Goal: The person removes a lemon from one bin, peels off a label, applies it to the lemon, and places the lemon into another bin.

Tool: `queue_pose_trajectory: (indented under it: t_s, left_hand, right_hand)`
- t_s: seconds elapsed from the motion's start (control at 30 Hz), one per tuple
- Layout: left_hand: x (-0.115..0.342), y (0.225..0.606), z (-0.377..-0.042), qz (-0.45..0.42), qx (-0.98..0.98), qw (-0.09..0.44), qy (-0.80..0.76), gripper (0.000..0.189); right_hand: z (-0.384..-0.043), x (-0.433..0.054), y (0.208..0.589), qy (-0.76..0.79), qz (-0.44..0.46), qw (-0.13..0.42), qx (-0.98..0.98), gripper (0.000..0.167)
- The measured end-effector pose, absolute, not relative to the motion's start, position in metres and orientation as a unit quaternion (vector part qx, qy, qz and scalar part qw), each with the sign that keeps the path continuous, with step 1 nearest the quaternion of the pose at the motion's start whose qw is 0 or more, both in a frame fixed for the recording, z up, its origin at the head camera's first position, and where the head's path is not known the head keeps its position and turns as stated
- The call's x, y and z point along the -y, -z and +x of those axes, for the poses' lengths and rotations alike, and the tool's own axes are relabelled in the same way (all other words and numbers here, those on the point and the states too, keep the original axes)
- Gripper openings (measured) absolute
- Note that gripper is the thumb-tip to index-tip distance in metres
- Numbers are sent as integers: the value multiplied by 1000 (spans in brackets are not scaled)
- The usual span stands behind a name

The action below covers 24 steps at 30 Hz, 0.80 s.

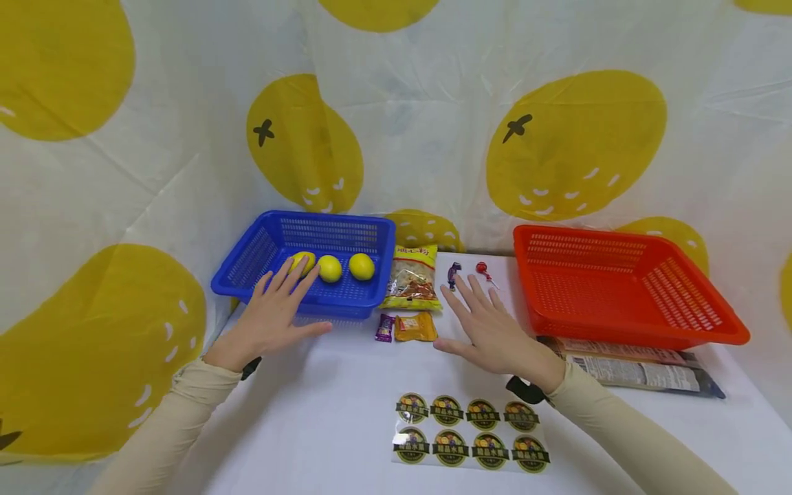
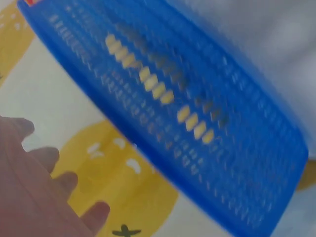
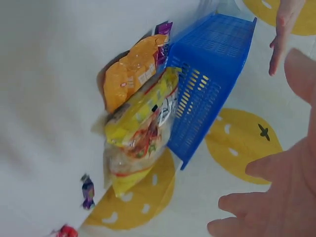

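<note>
My left hand (image 1: 272, 323) hovers with fingers spread over the front left of a blue basket (image 1: 303, 300), holding nothing. Inside that basket lie three yellow lemons (image 1: 361, 267), one partly hidden by my fingertips. My right hand (image 1: 495, 333) is also spread, palm down, above the table. Nearest to it are a small dark-wrapped candy (image 1: 454, 275) and a red lollipop (image 1: 483, 269). Left of it lie an orange snack packet (image 1: 416, 326) and a small purple packet (image 1: 384, 328). Behind these a yellow clear-fronted food bag (image 1: 411, 277) leans beside the basket.
On the right stands a red basket (image 1: 581, 328), its near edge above some flat printed packaging (image 1: 637, 371). A sheet of round fruit stickers (image 1: 470, 430) lies at the front of the white table (image 1: 322, 426). A cloth with yellow fruit prints (image 1: 421, 137) hangs behind.
</note>
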<state>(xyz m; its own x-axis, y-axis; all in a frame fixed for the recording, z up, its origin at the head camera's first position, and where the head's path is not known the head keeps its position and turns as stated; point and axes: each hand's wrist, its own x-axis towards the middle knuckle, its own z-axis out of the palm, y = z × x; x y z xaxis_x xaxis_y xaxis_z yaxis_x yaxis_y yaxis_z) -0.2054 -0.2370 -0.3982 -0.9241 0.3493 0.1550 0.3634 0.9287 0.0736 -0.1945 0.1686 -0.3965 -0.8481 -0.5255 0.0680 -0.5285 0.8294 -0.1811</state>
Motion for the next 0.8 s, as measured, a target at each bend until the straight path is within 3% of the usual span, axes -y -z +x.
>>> queue_pose_trajectory:
  t_s: [0.43,0.8]
  left_hand:
    - [254,372,-247,-219,973,7,67,93]
    - [261,358,-288,-225,969,-53,91,82]
  right_hand:
    - [-241,-110,404,-222,318,-16,921,78]
    - [-272,-75,414,-249,299,-28,921,71]
